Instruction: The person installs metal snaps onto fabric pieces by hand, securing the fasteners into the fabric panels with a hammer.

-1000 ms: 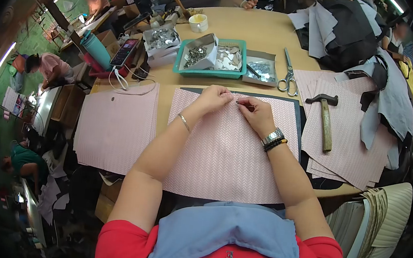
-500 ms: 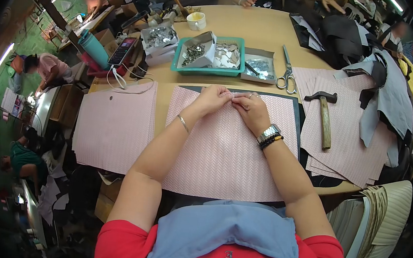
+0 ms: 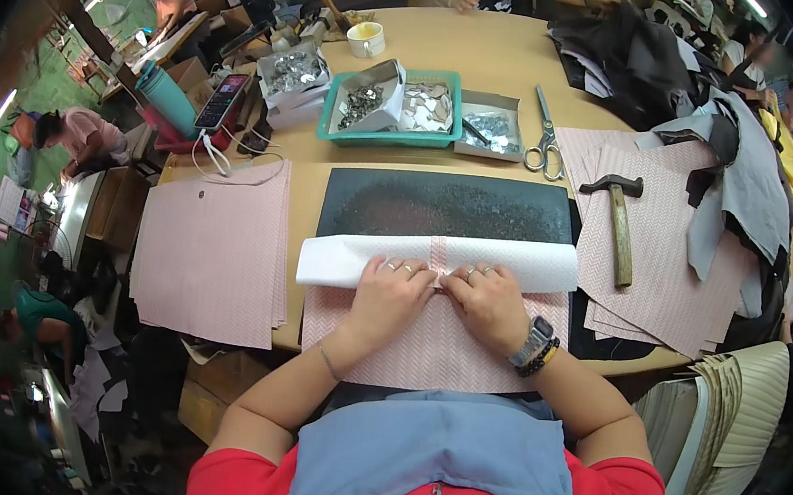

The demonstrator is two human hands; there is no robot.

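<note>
There are two stacks of pink sheets [image 3: 209, 263] (too overlapped to count singly), one folded sheet [image 3: 435, 347], one black mat [image 3: 448, 207], one hammer [image 3: 620, 226], one pair of scissors [image 3: 547, 136], one teal basket [image 3: 390, 140], one cup [image 3: 365, 44], one phone [image 3: 222, 102] and one tumbler [image 3: 167, 99].

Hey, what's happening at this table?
Someone's left hand and right hand are pinching a pink herringbone sheet near its middle. Its far edge is folded back toward them, showing the white underside and baring part of a dark board. A hammer lies on more pink sheets at the right, with scissors and a teal tray beyond the board.
</note>
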